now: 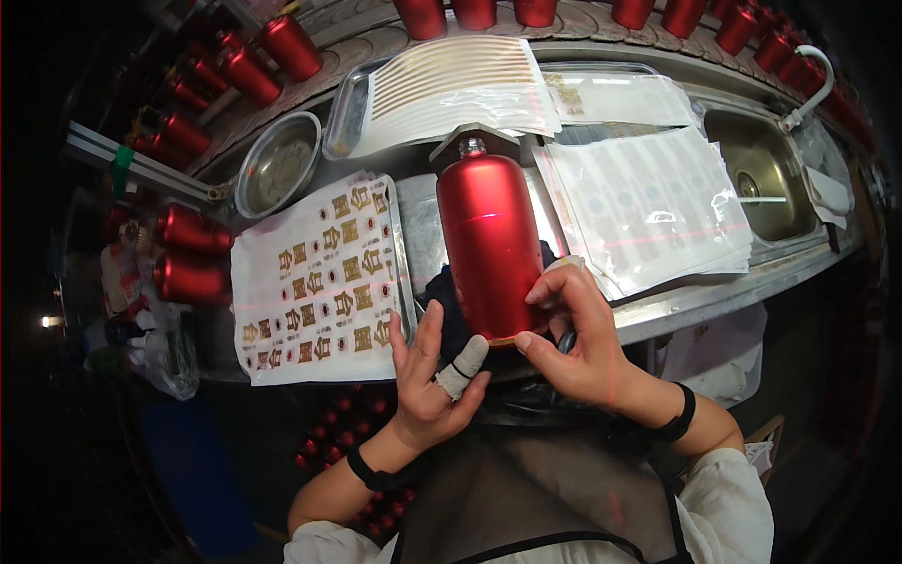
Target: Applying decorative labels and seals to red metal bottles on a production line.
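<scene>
A glossy red bottle [493, 240] with a clear threaded glass neck lies in front of me, its neck pointing away and its base toward me. My right hand [583, 343] is at its lower right, thumb by the base and bent fingers against the side. A small dark object [567, 341] shows under those fingers; its kind is unclear. Left of the base, my left hand [437, 385] is open with fingers spread, apparently just short of the bottle. One of its fingers wears a pale cover [462, 368] with a dark band. Dark cloth [440, 291] lies under the bottle.
A sheet of gold decals [319, 282] lies at left, translucent sheets [648, 211] at right. More striped sheets [460, 89] sit on a metal tray behind. A metal bowl [279, 164], a sink [756, 183] and several red bottles [291, 47] surround the worktop.
</scene>
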`<state>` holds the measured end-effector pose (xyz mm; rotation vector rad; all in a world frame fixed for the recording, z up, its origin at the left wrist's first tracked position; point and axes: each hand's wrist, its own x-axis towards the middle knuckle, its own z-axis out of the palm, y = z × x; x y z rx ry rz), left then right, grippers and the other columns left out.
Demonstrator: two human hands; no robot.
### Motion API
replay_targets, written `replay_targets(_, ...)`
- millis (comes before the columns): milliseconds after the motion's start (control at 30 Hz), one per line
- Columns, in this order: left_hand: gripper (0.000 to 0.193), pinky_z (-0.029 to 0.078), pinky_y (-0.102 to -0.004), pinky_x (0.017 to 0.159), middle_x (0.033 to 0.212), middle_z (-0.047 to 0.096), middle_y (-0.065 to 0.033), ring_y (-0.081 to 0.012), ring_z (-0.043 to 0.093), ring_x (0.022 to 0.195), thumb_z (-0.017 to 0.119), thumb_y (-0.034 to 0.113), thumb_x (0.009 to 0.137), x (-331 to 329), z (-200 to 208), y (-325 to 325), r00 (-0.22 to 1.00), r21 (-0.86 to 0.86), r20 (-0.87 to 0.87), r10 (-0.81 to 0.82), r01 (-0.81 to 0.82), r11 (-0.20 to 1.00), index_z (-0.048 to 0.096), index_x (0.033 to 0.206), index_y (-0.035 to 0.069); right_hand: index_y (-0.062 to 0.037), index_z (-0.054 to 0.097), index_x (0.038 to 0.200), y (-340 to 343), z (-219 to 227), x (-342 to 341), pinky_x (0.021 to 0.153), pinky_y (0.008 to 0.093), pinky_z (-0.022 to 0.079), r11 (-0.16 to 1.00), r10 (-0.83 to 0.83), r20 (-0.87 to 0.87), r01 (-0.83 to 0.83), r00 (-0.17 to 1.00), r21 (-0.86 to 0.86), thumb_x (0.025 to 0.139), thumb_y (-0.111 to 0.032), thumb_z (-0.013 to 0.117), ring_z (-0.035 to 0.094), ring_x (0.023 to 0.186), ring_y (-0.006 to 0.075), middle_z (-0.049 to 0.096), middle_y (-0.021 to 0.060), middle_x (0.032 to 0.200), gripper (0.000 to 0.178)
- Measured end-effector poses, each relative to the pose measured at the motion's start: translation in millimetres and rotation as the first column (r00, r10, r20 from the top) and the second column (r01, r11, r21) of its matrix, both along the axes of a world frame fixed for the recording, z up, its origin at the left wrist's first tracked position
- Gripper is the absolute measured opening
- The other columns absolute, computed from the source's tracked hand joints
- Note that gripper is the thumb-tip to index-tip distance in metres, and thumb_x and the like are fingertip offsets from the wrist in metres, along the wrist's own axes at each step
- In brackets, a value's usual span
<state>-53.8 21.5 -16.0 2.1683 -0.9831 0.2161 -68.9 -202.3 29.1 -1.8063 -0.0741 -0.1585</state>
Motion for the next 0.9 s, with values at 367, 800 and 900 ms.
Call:
replay_targets(367, 0.043, 0.012, -0.0674, 0.111, 0.147, 0.037, -0.0339, -0.0434, 0.039, 0.137, 0.073, 0.012, 0.078, 0.3, 0.8, 0.3, 1.0, -0.029, -0.005, 0.001, -0.001, 1.0, 0.067, 0.119, 0.005, -0.0035, 0.053, 0.101, -3.2, -2.9, 3.5, 0.06, 0.0223, 0.039, 0.994, 0.02, -0.097, -0.01, 0.995, 0.104, 0.074, 0.001, 0.065, 0.05, 0.079, 0.0107, 0.048, 0.0062, 0.098, 0.031)
replay_targets(800, 0.043, 0.01, -0.0668, 0.111, 0.149, 0.034, -0.0333, -0.0432, 0.038, 0.139, 0.073, 0.011, 0.078, 0.1, -0.2, 1.8, 1.0, -0.025, -0.029, 0.003, -0.004, 1.0, 0.067, 0.12, 0.005, -0.0062, 0.069, 0.086, -2.9, 4.2, -0.7, 0.065, 0.0265, 0.039, 0.979, 0.107, 0.186, -0.072, 0.977, -0.189, 0.071, -0.015, 0.082, 0.051, 0.077, 0.0156, 0.055, 0.0056, 0.088, 0.022)
replay_targets(900, 0.045, 0.009, -0.0664, 0.111, 0.15, 0.032, -0.0335, -0.0435, 0.037, 0.139, 0.073, 0.011, 0.078, -0.6, -0.5, 2.5, 1.0, -0.02, -0.03, 0.002, -0.003, 1.0, 0.067, 0.121, 0.006, -0.0059, 0.068, 0.086, 2.2, 6.3, -4.5, 0.065, 0.0296, 0.043, 0.975, 0.071, 0.2, -0.026, 0.977, -0.221, 0.07, -0.013, 0.082, 0.053, 0.081, 0.0207, 0.059, 0.0085, 0.086, 0.023)
